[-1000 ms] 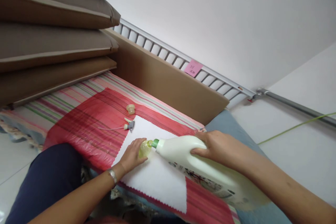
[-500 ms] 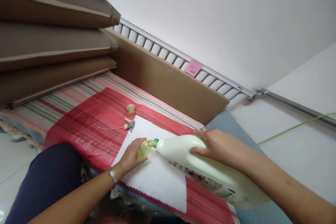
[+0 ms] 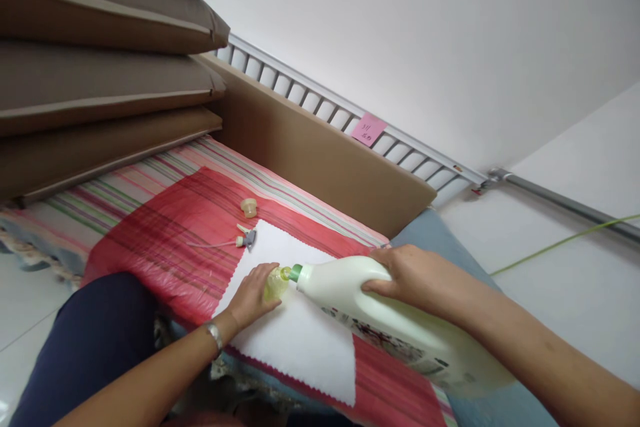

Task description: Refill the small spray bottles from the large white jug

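My left hand [image 3: 254, 297] is wrapped round a small clear bottle [image 3: 275, 285] with yellowish contents, over a white cloth [image 3: 305, 340] with zigzag edges. My right hand [image 3: 413, 280] grips the handle of a large pale-green detergent jug [image 3: 340, 287], tilted with its neck towards the small bottle. The jug's green spout [image 3: 296, 273] meets the small bottle's mouth. Beyond the cloth's far left corner lies a grey spray head [image 3: 249, 239] with a thin tube. A cream-coloured cap [image 3: 249, 207] sits a little further back.
A red plastic sheet [image 3: 165, 240] covers part of the striped cloth [image 3: 85, 203]. Brown cushions [image 3: 100, 80] are stacked at left. A brown board [image 3: 320, 160] stands before a white radiator [image 3: 310, 101] bearing a pink note [image 3: 369, 129]. A grey pipe [image 3: 565, 199] runs along the right.
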`<state>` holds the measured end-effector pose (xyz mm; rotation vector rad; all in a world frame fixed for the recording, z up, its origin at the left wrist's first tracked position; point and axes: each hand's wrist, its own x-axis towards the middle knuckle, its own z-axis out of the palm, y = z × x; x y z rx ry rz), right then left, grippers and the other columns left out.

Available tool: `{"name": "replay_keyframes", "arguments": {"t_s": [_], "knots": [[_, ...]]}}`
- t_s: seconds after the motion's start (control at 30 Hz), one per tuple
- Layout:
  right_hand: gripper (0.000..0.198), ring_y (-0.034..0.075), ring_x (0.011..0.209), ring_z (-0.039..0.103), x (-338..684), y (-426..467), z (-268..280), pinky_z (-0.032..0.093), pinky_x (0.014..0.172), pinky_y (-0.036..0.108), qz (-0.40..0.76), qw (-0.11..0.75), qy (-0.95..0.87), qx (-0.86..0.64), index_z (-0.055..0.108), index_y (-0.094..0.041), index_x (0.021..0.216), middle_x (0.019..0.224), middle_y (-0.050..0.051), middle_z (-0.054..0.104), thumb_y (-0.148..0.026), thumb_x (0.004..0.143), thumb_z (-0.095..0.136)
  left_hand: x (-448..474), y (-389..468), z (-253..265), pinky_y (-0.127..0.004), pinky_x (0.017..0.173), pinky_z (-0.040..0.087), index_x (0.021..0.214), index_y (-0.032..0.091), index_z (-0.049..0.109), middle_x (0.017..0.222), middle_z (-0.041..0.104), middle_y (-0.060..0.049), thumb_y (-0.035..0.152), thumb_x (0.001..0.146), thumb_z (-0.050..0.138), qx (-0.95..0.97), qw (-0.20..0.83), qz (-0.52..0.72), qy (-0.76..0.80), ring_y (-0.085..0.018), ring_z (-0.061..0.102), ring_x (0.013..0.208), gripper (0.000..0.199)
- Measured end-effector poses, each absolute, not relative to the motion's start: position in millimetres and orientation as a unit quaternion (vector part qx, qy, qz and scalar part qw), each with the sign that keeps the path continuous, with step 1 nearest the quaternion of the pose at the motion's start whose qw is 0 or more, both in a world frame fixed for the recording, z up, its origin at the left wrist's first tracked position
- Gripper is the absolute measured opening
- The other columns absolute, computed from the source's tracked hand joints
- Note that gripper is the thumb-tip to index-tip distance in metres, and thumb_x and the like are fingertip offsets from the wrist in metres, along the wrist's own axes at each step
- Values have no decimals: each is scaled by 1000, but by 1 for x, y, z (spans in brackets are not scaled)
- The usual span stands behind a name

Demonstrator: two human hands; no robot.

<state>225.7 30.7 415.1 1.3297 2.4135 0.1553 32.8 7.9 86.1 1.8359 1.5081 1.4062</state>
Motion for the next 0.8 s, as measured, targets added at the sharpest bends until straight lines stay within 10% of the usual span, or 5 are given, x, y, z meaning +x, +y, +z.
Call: {"name": "replay_keyframes", "arguments": {"t_s": [0.8], "knots": [[27,23,70,63,218,30,419,38,55,29,57,196,857,474,66,-22,85,82,7,70,-46,77,58,32,7,89,-48,103,41,128,24,40,126,53,-9,19,66,74,650,197,500,537,-28,49,119,70]]}}
